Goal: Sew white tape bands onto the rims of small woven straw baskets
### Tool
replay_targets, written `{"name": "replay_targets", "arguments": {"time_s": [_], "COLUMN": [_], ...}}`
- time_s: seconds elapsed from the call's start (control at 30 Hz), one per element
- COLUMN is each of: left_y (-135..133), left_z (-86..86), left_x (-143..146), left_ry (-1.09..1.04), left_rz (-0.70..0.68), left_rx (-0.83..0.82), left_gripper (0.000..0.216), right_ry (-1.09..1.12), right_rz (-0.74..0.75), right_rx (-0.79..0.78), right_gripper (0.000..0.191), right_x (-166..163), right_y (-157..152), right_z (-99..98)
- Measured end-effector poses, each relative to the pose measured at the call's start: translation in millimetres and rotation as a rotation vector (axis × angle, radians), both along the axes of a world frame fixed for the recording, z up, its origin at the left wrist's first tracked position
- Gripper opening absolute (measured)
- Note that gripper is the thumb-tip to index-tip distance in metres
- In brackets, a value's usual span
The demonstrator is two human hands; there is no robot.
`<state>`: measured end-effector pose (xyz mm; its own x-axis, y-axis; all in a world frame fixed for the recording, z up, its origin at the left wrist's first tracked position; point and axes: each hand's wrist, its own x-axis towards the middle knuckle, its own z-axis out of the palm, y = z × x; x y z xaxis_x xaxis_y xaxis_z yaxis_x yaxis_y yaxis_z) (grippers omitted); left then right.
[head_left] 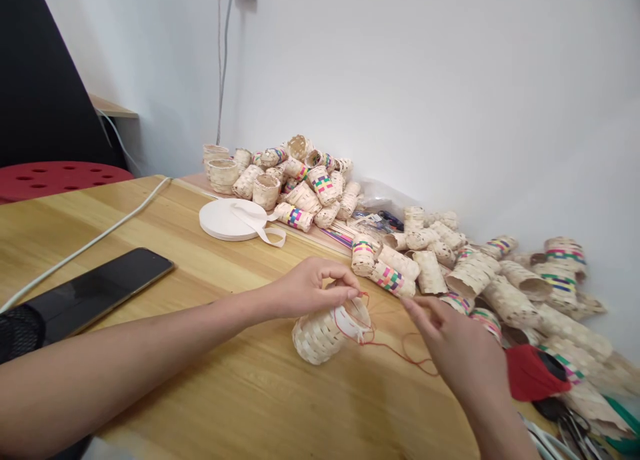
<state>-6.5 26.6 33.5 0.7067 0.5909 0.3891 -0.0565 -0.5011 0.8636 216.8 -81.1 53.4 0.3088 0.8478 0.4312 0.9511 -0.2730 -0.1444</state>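
A small woven bamboo basket lies tilted on the wooden table, its mouth turned to the right. White ribbon runs around its rim. My left hand is closed at the upper rim, thumb and forefinger pinched together by the red thread. That red thread loops across the mouth and trails over the table to the right. My right hand, thumb and forefinger pinched, is raised right of the basket, seemingly on a faint stretch of thread. Whether a needle is between its fingertips cannot be made out.
A white ribbon roll lies behind my left hand. Woven baskets are heaped along the wall, with more on the right. At left are a phone and a white cable. Scissors lie at the lower right.
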Motion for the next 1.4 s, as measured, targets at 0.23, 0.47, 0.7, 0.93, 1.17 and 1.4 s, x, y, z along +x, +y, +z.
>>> {"name": "replay_targets", "arguments": {"time_s": [0.23, 0.47, 0.7, 0.93, 1.17, 1.4], "left_y": [-3.1, -3.8, -4.3, -2.9, -6.2, -6.4], "left_z": [-0.4, 1.7, 0.6, -1.3, -2.9, 0.8], "left_x": [2.6, 2.6, 2.6, 3.9, 5.1, 4.9], "left_ry": [-0.029, -0.054, -0.022, -0.086, -0.135, -0.096], "left_rz": [-0.004, -0.021, 0.017, 0.085, 0.184, 0.201], "left_rx": [0.01, 0.061, 0.151, 0.493, 0.829, 0.395], "left_gripper": [0.017, 0.016, 0.014, 0.016, 0.014, 0.01], "right_ry": [0.409, 0.611, 0.673, 0.758, 0.808, 0.884], "right_rz": [0.307, 0.461, 0.419, 0.453, 0.447, 0.478], "right_rx": [0.364, 0.14, 0.233, 0.218, 0.17, 0.152], "right_gripper": [0.026, 0.029, 0.024, 0.023, 0.024, 0.024], "right_x": [-36.0, -57.4, -62.4, -63.6, -66.1, -67.7], "right_y": [-9.1, 2.0, 3.2, 2.7, 1.7, 0.6], "right_z": [1.1, -21.0, -24.7, -26.4, -26.1, -26.9]}}
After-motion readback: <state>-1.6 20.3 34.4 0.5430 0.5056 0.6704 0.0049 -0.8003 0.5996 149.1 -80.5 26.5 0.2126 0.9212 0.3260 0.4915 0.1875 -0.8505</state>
